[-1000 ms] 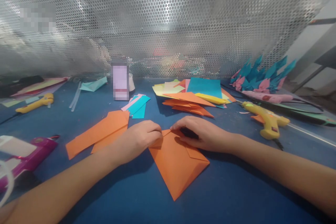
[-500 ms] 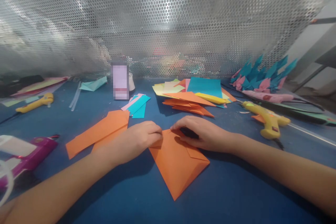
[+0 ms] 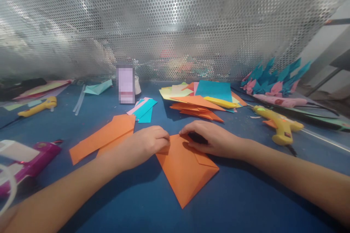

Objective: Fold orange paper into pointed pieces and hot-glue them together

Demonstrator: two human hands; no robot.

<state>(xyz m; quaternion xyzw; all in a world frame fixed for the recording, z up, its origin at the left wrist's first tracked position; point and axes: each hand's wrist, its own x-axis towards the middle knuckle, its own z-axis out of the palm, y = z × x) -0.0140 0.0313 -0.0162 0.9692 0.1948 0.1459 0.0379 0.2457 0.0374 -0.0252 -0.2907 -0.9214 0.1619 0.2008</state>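
A folded sheet of orange paper (image 3: 186, 173) lies on the blue table, one corner pointing toward me and a flap creased along its right side. At its upper left edge, my left hand (image 3: 150, 141) has its fingers curled closed on the paper. My right hand (image 3: 206, 136) pinches the upper right edge, thumb below and fingers bent over. Between the two hands the paper's far corner shows; the fingertips are partly hidden. Beside my left forearm are cut orange paper pieces (image 3: 105, 134).
Beyond my hands are an orange folded-paper stack (image 3: 197, 109), a yellow cutter (image 3: 218, 102) and blue strips (image 3: 144, 111). Yellow glue guns lie at right (image 3: 283, 125) and left (image 3: 38, 107). A magenta device (image 3: 41, 158) sits near left; a phone (image 3: 125, 85) stands behind.
The view has shifted very slightly. Both hands keep the same place and grip on the orange paper.
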